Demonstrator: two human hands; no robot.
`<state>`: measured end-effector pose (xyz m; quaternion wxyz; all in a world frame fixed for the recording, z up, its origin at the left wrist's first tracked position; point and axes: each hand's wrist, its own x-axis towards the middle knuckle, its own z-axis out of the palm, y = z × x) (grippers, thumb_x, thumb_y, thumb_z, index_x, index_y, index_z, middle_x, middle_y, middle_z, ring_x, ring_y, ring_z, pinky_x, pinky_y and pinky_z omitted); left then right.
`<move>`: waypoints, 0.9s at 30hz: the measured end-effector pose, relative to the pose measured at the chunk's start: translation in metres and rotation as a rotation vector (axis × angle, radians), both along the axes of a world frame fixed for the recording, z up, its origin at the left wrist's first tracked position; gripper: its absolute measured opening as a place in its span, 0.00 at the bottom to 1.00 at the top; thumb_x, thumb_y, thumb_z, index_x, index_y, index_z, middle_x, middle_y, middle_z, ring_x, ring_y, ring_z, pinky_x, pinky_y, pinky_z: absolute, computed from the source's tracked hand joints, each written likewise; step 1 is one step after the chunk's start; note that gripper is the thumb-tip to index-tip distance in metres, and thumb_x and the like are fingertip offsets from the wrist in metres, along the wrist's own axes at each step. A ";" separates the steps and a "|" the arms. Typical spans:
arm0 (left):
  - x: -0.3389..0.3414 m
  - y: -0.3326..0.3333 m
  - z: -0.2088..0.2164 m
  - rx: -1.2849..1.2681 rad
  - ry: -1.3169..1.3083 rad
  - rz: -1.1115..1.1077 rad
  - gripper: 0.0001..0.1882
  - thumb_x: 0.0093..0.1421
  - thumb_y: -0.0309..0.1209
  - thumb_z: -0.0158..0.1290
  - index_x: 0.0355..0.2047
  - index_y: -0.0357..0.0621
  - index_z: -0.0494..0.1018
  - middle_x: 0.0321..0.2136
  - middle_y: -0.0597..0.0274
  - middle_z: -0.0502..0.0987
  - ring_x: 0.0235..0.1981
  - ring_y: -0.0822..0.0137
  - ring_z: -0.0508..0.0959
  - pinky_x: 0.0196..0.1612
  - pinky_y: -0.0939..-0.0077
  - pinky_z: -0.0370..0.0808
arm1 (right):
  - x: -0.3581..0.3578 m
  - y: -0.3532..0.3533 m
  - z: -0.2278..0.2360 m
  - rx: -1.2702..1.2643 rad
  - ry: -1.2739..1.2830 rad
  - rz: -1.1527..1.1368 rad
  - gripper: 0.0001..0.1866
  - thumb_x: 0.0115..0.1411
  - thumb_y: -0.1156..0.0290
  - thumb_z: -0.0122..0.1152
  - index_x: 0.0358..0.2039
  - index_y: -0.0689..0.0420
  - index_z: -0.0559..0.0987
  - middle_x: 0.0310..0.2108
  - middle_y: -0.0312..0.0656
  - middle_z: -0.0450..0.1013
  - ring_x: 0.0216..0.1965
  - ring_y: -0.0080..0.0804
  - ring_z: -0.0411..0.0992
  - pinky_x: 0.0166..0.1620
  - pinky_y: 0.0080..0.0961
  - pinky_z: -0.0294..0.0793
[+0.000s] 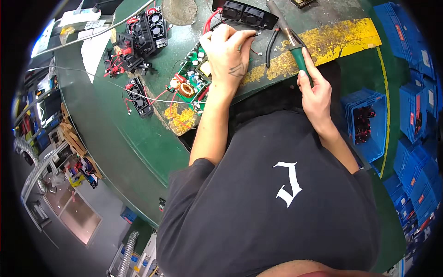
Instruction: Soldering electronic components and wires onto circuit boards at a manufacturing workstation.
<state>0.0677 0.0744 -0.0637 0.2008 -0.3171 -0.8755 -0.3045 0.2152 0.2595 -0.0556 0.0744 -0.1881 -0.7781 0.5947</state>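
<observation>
The left hand (pixel 229 54) rests over the right part of a green circuit board (pixel 191 76) on the green workbench (pixel 138 134), its fingers drawn together and pinching the end of a thin wire (pixel 254 34) that points toward a black double fan unit (pixel 244 15); the wire is so fine that its colour and where it ends cannot be made out. The hand hides much of the board, so only its copper coil, white parts and red leads on the left show. The right hand (pixel 314 90) is closed around the green grip of a soldering iron (pixel 288 34), fingers wrapped tight (the thumb lies along the handle), and the metal shaft runs up toward the fan unit, its tip cut off near the top edge of the view. Black-handled cutters (pixel 272 44) lie on the bench between the two hands. More black fans (pixel 143 32) with red wires sit further left, partly tangled. Blue crates (pixel 369 120) stand to the right, their contents hard to read. The person's dark shirt fills the lower view and hides the near bench edge.
</observation>
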 end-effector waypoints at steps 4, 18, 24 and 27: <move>-0.002 0.000 -0.002 -0.008 -0.033 0.044 0.08 0.51 0.30 0.68 0.32 0.52 0.82 0.29 0.68 0.74 0.35 0.62 0.75 0.47 0.63 0.64 | -0.002 -0.010 -0.005 0.092 0.024 0.037 0.27 0.71 0.76 0.54 0.70 0.54 0.68 0.26 0.29 0.68 0.27 0.14 0.64 0.33 0.15 0.68; -0.035 0.025 -0.031 0.281 0.494 -0.089 0.12 0.53 0.25 0.61 0.38 0.36 0.74 0.55 0.43 0.75 0.56 0.36 0.72 0.61 0.40 0.66 | -0.007 -0.010 -0.002 0.136 0.035 0.031 0.27 0.70 0.77 0.54 0.69 0.55 0.69 0.33 0.33 0.75 0.27 0.15 0.64 0.34 0.17 0.70; -0.010 0.019 -0.003 -0.119 0.110 0.052 0.10 0.48 0.24 0.63 0.28 0.36 0.72 0.56 0.48 0.73 0.64 0.41 0.67 0.61 0.42 0.64 | -0.002 0.012 0.000 0.235 0.181 0.012 0.24 0.66 0.78 0.58 0.64 0.56 0.76 0.47 0.54 0.81 0.41 0.29 0.79 0.45 0.24 0.75; -0.009 0.021 -0.002 -0.122 0.119 0.095 0.11 0.47 0.24 0.63 0.29 0.36 0.72 0.55 0.49 0.73 0.63 0.41 0.68 0.61 0.42 0.65 | 0.010 0.027 0.011 0.275 0.128 0.020 0.24 0.65 0.78 0.59 0.62 0.57 0.77 0.49 0.54 0.81 0.45 0.34 0.81 0.50 0.26 0.76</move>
